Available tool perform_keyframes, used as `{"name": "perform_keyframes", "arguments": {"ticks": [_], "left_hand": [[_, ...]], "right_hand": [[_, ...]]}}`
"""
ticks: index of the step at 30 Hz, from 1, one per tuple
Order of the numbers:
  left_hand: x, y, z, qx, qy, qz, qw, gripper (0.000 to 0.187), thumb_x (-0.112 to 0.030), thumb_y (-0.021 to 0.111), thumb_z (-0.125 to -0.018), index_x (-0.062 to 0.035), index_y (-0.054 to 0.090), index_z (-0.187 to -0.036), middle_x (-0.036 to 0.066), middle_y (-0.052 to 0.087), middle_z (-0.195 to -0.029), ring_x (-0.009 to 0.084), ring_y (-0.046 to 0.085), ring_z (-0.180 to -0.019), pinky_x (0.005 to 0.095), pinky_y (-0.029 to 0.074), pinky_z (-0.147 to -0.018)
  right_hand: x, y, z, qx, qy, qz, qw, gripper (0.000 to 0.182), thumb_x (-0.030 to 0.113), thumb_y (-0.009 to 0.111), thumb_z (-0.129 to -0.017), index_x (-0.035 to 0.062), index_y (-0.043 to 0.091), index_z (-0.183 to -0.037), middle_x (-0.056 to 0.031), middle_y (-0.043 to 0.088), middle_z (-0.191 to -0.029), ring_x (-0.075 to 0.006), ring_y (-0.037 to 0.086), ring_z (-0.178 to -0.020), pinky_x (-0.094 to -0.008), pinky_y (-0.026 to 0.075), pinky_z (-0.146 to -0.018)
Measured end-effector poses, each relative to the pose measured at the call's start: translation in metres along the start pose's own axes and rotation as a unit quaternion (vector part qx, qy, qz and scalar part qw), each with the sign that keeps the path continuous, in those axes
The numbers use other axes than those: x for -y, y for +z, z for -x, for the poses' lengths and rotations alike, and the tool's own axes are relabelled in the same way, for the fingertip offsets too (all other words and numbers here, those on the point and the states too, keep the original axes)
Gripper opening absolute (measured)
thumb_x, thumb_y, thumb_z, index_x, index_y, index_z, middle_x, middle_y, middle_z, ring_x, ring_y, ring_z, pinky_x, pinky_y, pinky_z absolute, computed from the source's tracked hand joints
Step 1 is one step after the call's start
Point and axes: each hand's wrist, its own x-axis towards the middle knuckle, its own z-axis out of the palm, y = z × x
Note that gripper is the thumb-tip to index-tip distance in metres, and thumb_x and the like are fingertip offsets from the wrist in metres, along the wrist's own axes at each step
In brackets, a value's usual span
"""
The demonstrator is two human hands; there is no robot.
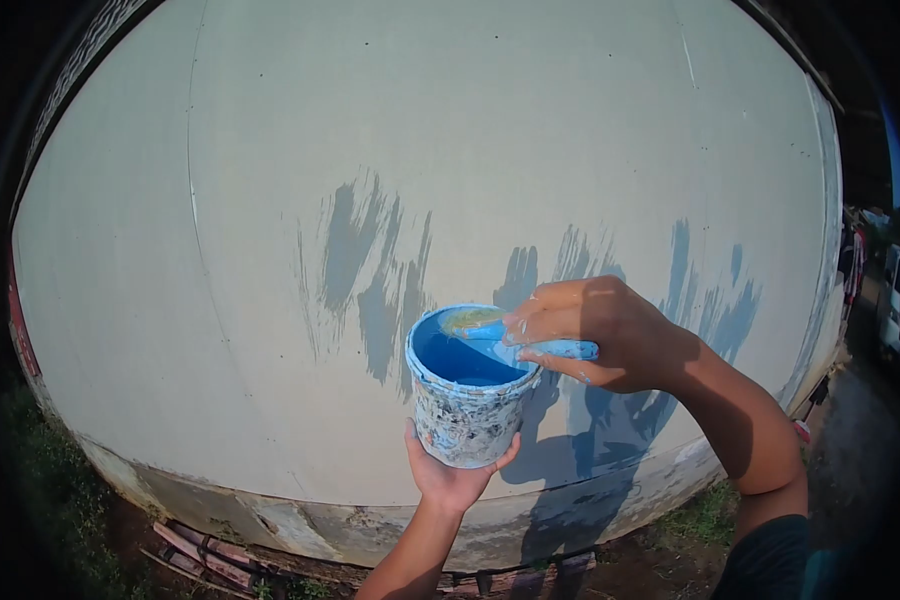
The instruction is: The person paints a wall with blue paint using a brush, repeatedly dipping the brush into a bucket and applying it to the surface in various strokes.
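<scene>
My left hand (454, 483) supports a paint-spattered bucket (467, 425) from below, its fingers and thumb curved up around the base. Blue paint (460, 362) lies inside, well below the rim. In my right hand (595, 330) is a paintbrush (560, 349) with a blue, paint-smeared handle, gripped between thumb and fingers. Its pale yellowish bristles point left, over the bucket's opening near the back rim. Behind the bucket stands a light grey wall (450, 150) with several streaky grey-blue brush marks (350, 250) on it.
A concrete footing (340, 530) runs along the wall's base. Reddish boards or slats (205, 555) lie on the ground at lower left, near grass (50, 480). My shadow (590, 480) falls on the wall's lower right. A white vehicle (892, 280) shows at the far right.
</scene>
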Motion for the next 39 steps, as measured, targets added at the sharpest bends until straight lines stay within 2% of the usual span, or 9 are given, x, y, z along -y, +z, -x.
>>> {"name": "perform_keyframes", "arguments": {"ticks": [2, 5, 14, 18, 23, 27, 32, 34, 39], "left_hand": [[-0.006, 0.004, -0.01, 0.011, -0.02, 0.031, 0.999, 0.092, -0.08, 0.037, -0.102, -0.0233, 0.032, -0.174, 0.018, 0.034, -0.176, 0.0463, 0.041, -0.155, 0.0724, 0.041, -0.119], [-0.012, -0.002, -0.021, 0.043, -0.008, 0.014, 0.999, 0.096, -0.079, 0.041, -0.101, -0.0194, 0.03, -0.175, 0.024, 0.03, -0.176, 0.0554, 0.034, -0.155, 0.0684, 0.04, -0.121], [-0.022, -0.023, -0.026, 0.022, 0.013, 0.031, 0.999, 0.096, -0.078, 0.042, -0.1, -0.0197, 0.03, -0.175, 0.025, 0.03, -0.175, 0.0566, 0.036, -0.153, 0.0687, 0.042, -0.119], [-0.02, -0.032, -0.017, 0.012, 0.011, 0.035, 0.999, 0.095, -0.08, 0.04, -0.098, -0.0228, 0.033, -0.173, 0.02, 0.035, -0.174, 0.0483, 0.04, -0.154, 0.0706, 0.043, -0.116], [-0.007, -0.035, -0.01, 0.0, 0.088, 0.021, 0.996, 0.098, -0.079, 0.044, -0.098, -0.0185, 0.03, -0.174, 0.025, 0.032, -0.174, 0.0564, 0.037, -0.152, 0.0681, 0.044, -0.117], [0.005, -0.031, -0.01, -0.011, 0.113, -0.013, 0.993, 0.099, -0.078, 0.045, -0.097, -0.0179, 0.031, -0.174, 0.025, 0.032, -0.174, 0.056, 0.039, -0.15, 0.0679, 0.044, -0.116], [0.014, -0.012, -0.021, -0.023, 0.128, 0.018, 0.991, 0.098, -0.08, 0.039, -0.098, -0.0184, 0.031, -0.173, 0.027, 0.034, -0.171, 0.0541, 0.043, -0.148, 0.0699, 0.045, -0.116], [0.022, -0.002, -0.016, -0.014, 0.141, 0.02, 0.99, 0.097, -0.08, 0.039, -0.098, -0.0185, 0.031, -0.173, 0.027, 0.034, -0.171, 0.0543, 0.043, -0.148, 0.0699, 0.045, -0.116], [0.013, -0.001, -0.016, -0.036, 0.167, -0.001, 0.985, 0.097, -0.079, 0.038, -0.099, -0.0186, 0.03, -0.174, 0.027, 0.033, -0.172, 0.0544, 0.042, -0.149, 0.0698, 0.045, -0.116]], "right_hand": [[-0.006, -0.005, -0.009, -0.061, -0.096, 0.15, 0.982, 0.025, 0.007, 0.09, -0.086, 0.006, 0.081, -0.11, -0.0122, 0.081, -0.117, -0.0316, 0.08, -0.101, -0.0399, 0.066, -0.084], [-0.035, -0.013, -0.022, -0.131, -0.067, 0.248, 0.958, 0.025, 0.008, 0.088, -0.089, 0.006, 0.082, -0.113, -0.0125, 0.081, -0.113, -0.0327, 0.08, -0.1, -0.04, 0.066, -0.085], [-0.172, 0.005, -0.084, -0.271, 0.016, 0.357, 0.894, 0.021, 0.009, 0.082, -0.094, 0.0095, 0.08, -0.115, -0.0122, 0.079, -0.111, -0.0303, 0.079, -0.094, -0.0419, 0.065, -0.08], [-0.194, 0.032, -0.077, -0.282, 0.047, 0.316, 0.905, 0.028, 0.002, 0.083, -0.087, 0.0075, 0.079, -0.114, -0.0135, 0.078, -0.108, -0.0321, 0.078, -0.095, -0.0431, 0.065, -0.082], [-0.167, 0.061, -0.044, -0.043, 0.019, 0.254, 0.966, 0.032, 0.001, 0.088, -0.082, 0.0059, 0.079, -0.112, -0.015, 0.078, -0.107, -0.0345, 0.075, -0.098, -0.045, 0.062, -0.088], [-0.165, 0.034, -0.042, -0.118, 0.114, 0.028, 0.986, 0.015, 0.006, 0.08, -0.09, -0.0006, 0.082, -0.104, -0.019, 0.079, -0.092, -0.0366, 0.075, -0.088, -0.0427, 0.059, -0.084], [-0.188, -0.047, -0.044, -0.159, 0.184, 0.053, 0.969, 0.016, 0.01, 0.078, -0.094, 0.0018, 0.084, -0.106, -0.0211, 0.078, -0.092, -0.0364, 0.074, -0.084, -0.044, 0.058, -0.081], [-0.182, -0.072, -0.044, -0.225, 0.113, 0.264, 0.931, 0.021, 0.008, 0.077, -0.096, 0.0041, 0.082, -0.115, -0.019, 0.079, -0.096, -0.0372, 0.076, -0.091, -0.0462, 0.062, -0.085], [-0.212, -0.028, -0.043, -0.237, 0.059, 0.312, 0.918, 0.016, 0.004, 0.082, -0.087, 0.0029, 0.076, -0.101, -0.015, 0.073, -0.096, -0.0347, 0.074, -0.094, -0.0461, 0.063, -0.083]]}}
